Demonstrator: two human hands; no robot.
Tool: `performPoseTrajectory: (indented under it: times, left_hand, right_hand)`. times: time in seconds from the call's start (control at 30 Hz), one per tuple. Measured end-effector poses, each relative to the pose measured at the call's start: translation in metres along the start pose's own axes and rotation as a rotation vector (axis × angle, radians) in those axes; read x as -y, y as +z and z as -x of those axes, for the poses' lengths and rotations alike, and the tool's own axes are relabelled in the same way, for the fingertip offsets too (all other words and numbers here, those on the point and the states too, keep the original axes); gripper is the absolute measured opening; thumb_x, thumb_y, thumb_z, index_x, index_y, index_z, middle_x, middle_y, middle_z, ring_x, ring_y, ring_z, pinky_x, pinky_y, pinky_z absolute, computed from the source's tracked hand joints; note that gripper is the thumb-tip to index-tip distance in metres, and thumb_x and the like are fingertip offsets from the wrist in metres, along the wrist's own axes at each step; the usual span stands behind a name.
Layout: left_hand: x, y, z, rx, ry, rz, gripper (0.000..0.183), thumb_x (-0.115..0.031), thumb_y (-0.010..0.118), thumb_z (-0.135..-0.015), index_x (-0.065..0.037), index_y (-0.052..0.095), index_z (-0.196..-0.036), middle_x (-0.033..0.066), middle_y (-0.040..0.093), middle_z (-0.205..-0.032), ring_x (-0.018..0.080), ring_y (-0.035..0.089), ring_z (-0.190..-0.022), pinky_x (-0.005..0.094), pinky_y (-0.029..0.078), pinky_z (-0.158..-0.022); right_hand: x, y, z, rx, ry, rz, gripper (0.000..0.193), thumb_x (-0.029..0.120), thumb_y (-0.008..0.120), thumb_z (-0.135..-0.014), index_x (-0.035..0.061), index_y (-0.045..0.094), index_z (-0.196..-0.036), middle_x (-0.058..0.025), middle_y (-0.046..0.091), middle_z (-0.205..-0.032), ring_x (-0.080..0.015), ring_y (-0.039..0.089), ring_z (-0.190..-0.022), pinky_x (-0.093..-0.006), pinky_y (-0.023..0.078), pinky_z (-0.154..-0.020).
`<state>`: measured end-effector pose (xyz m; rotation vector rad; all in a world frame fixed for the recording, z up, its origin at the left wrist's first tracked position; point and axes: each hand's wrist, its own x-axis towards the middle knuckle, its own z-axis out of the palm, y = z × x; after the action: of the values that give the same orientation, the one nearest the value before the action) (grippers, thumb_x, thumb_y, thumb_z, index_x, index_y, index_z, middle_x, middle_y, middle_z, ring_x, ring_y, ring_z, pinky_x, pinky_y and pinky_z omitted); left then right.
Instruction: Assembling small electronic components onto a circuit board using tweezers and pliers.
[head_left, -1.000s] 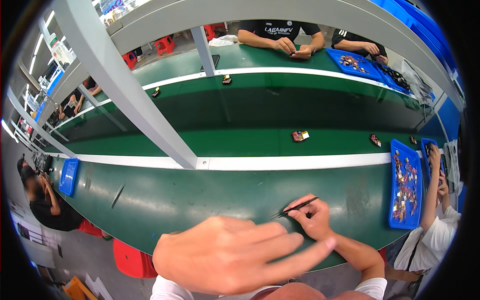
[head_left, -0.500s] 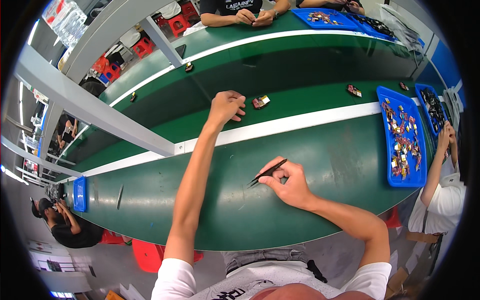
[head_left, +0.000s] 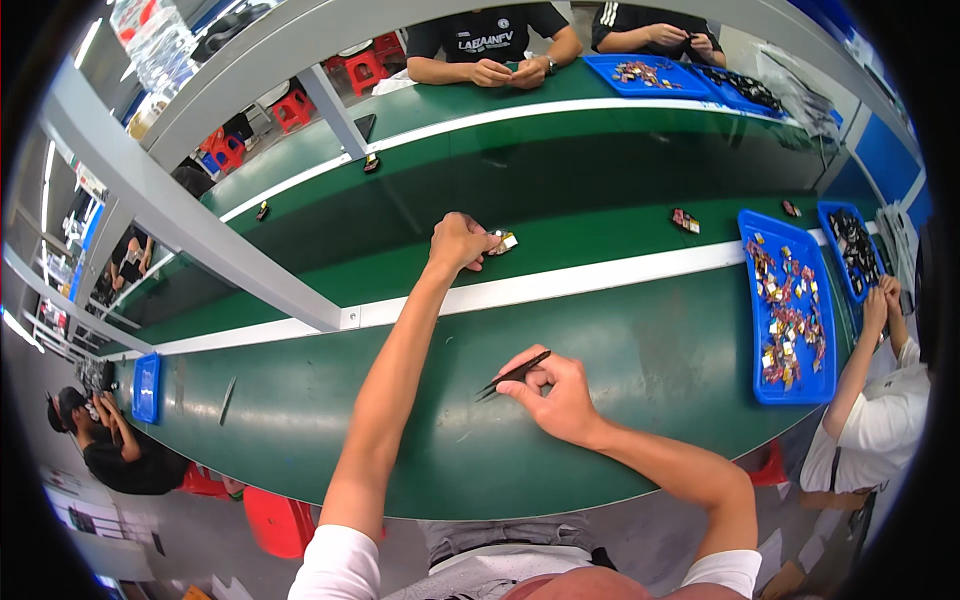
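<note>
My left hand (head_left: 463, 243) reaches out over the green strip beyond the white rail. Its fingers are closed at the edge of a small dark part (head_left: 505, 242) with a white-and-yellow piece on top; the fingertips partly hide it. My right hand (head_left: 556, 396) is above the near green table (head_left: 640, 350), closed around black tweezers (head_left: 515, 376). The tweezers' points face left and touch nothing that I can see.
To the right stands a blue tray (head_left: 835, 370) of small coloured pieces, beside another blue tray (head_left: 852, 250) of black parts and a co-worker's hands (head_left: 880, 295). More parts (head_left: 685, 220) lie on the strip. A grey post (head_left: 290, 290) rises left of my arm.
My left hand has come to the small dark part, and its spread fingers have closed there. The view has tilted slightly. My right hand still holds the tweezers.
</note>
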<state>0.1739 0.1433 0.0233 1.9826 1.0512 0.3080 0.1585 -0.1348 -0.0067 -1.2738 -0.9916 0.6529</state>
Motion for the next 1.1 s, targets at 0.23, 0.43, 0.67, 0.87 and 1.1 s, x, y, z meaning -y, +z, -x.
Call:
performPoseTrajectory:
  times: [0.23,0.43,0.67,0.87,1.1]
  left_hand:
    - [0.005,-0.013,0.021,-0.025,0.087,0.113,0.021,-0.011,0.078,-0.090,0.004,0.065,-0.093,0.0114,0.072,-0.075,0.0143,0.066,-0.054,0.0277,0.054,-0.045]
    - [0.027,-0.028,0.071,0.149,0.097,0.501,0.020,-0.013,0.072,-0.095,0.004,0.064,-0.102,0.0103,0.072,-0.081,0.0134,0.065,-0.056,0.0251,0.048,-0.045]
    - [0.044,-0.045,0.128,0.311,-0.012,0.726,0.025,-0.019,0.068,-0.101,0.003,0.067,-0.112,0.0106,0.070,-0.091,0.0093,0.063,-0.060,0.0207,0.046,-0.048]
    - [0.050,-0.039,0.130,0.352,-0.017,0.703,0.026,-0.020,0.067,-0.102,0.005,0.066,-0.111,0.0133,0.070,-0.090,0.0077,0.059,-0.056,0.0198,0.043,-0.045]
    - [0.048,-0.014,0.125,0.311,0.053,0.642,0.028,-0.016,0.067,-0.101,0.009,0.065,-0.112,0.0116,0.070,-0.089,0.0110,0.061,-0.056,0.0229,0.044,-0.044]
  right_hand:
    - [0.003,0.001,0.000,0.014,0.049,-0.007,0.013,-0.003,0.077,-0.088,-0.0013,0.068,-0.099,0.0054,0.056,-0.061,0.0009,0.042,-0.053,-0.0195,0.033,-0.052]
    - [-0.005,-0.001,0.000,-0.014,0.040,0.001,0.014,0.000,0.079,-0.087,-0.0013,0.070,-0.098,0.0053,0.051,-0.057,-0.0006,0.039,-0.050,-0.0211,0.031,-0.049]
    - [-0.002,-0.007,-0.001,0.022,0.050,0.026,0.014,-0.001,0.078,-0.088,-0.0020,0.070,-0.098,0.0053,0.054,-0.061,0.0004,0.041,-0.051,-0.0201,0.031,-0.049]
    - [-0.001,-0.004,0.002,-0.036,0.030,0.031,0.013,-0.001,0.078,-0.089,-0.0025,0.069,-0.099,0.0045,0.059,-0.064,0.0009,0.043,-0.052,-0.0190,0.033,-0.050]
    - [0.001,-0.005,0.002,-0.023,0.045,0.018,0.014,-0.001,0.077,-0.089,-0.0030,0.069,-0.100,0.0032,0.062,-0.066,0.0009,0.046,-0.052,-0.0185,0.036,-0.050]
